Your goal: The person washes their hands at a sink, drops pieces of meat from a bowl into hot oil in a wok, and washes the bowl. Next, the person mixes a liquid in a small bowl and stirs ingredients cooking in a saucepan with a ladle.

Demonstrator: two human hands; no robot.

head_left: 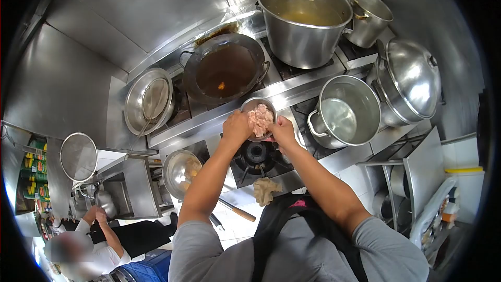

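Between my hands is a small metal bowl (254, 137) with pale pink pieces of raw meat (260, 119) in it, held above the front of the stove near a black burner (256, 152). My left hand (237, 127) is closed on the bowl's left side. On its right side, my right hand (282, 131) grips the rim with bent fingers. Just behind the bowl stands a dark wok (193, 81) of brown liquid, with a small orange piece floating in it. A crumpled beige cloth (267, 191) lies at the stove's front edge.
A large stockpot (302, 44) of yellowish liquid stands behind. Right are an open pot (345, 115) and a domed lidded pot (415, 78). Left are a steel basin (133, 94) with a strainer and a pan (177, 169). Another person (112, 250) works at the lower left.
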